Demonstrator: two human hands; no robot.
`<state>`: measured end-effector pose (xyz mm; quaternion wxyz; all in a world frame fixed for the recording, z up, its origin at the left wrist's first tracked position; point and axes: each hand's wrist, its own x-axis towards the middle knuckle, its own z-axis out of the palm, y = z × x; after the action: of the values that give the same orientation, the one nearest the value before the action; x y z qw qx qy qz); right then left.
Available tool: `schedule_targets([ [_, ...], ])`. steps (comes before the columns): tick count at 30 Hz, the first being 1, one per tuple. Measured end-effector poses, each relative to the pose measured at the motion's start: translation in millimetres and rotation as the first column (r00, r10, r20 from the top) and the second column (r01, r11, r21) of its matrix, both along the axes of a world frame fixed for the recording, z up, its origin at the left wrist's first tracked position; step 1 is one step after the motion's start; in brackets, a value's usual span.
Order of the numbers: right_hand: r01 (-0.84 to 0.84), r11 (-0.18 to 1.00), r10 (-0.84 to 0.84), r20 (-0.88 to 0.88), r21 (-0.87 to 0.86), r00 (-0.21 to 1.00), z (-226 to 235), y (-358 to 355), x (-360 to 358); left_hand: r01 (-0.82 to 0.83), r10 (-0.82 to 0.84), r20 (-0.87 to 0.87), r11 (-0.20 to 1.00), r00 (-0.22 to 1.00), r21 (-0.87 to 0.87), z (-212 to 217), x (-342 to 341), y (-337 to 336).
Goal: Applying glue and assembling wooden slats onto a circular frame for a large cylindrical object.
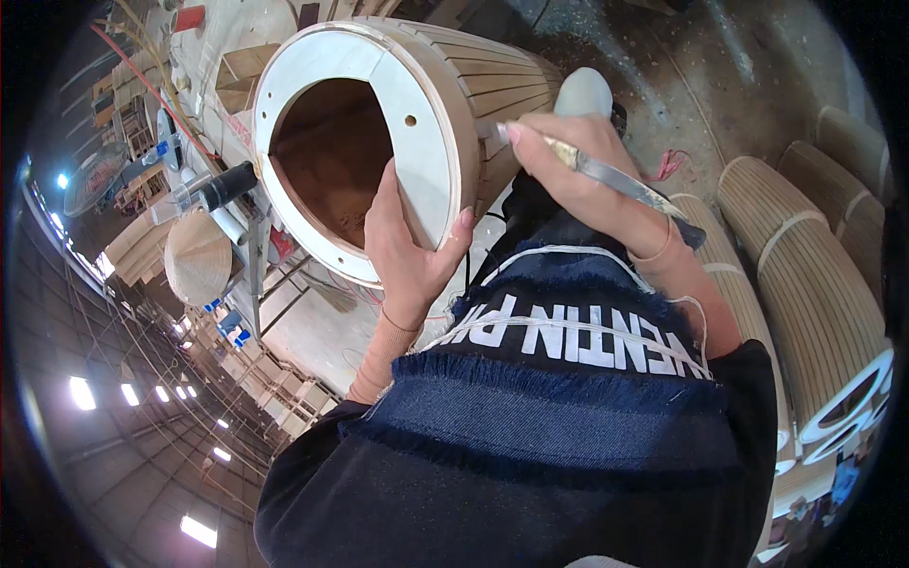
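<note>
One left hand (pixel 409 248) grips one barrel (pixel 428 151); one right hand (pixel 589 180), one tool (pixel 615 177).

Your barrel (pixel 497 66) is tan with dark lengthwise stripes, its end ring (pixel 424 180) white. Your denim cloth (pixel 549 402) is dark blue, your shirt (pixel 473 516) black. The slatted pieces (pixel 819 303) show tan, dark stripes and pale bands.

On your right, slatted wooden pieces (pixel 814 284) are resting side by side, and a pink tangle of string (pixel 670 165) is lying on the floor (pixel 776 90). On your left, you are seeing a conical hat (pixel 198 257), a fan (pixel 98 178) and bright roof lights (pixel 199 531).
</note>
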<state>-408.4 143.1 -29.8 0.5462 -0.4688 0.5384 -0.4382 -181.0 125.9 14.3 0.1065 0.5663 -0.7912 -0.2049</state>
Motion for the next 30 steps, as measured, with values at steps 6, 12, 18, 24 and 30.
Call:
schedule_targets([
  [6,-0.122,0.991,0.098,-0.311,-0.060,0.945,9.7,-23.9,-1.6,0.003,-0.003,0.030,1.000,1.000,-0.008,3.5,-2.7,-1.6],
  [12,-0.429,0.904,0.429,0.009,-0.003,0.903,9.3,-47.3,-39.1,-0.031,0.030,0.071,0.999,0.997,0.011,10.8,-8.3,-6.2],
  [18,-0.214,0.974,0.210,-0.061,-0.072,0.976,-4.1,-116.7,-38.3,-0.059,0.052,0.097,0.996,0.994,0.068,14.3,-5.7,-9.9],
  [24,-0.440,0.876,0.373,-0.299,-0.200,0.878,-15.1,-164.0,-31.3,-0.059,0.056,0.068,0.997,0.996,0.046,14.2,-4.3,-12.0],
  [30,-0.522,0.837,0.483,-0.226,-0.167,0.846,-18.1,-158.1,-47.4,-0.099,0.097,0.086,0.995,0.992,0.020,15.6,-8.4,-9.8],
])
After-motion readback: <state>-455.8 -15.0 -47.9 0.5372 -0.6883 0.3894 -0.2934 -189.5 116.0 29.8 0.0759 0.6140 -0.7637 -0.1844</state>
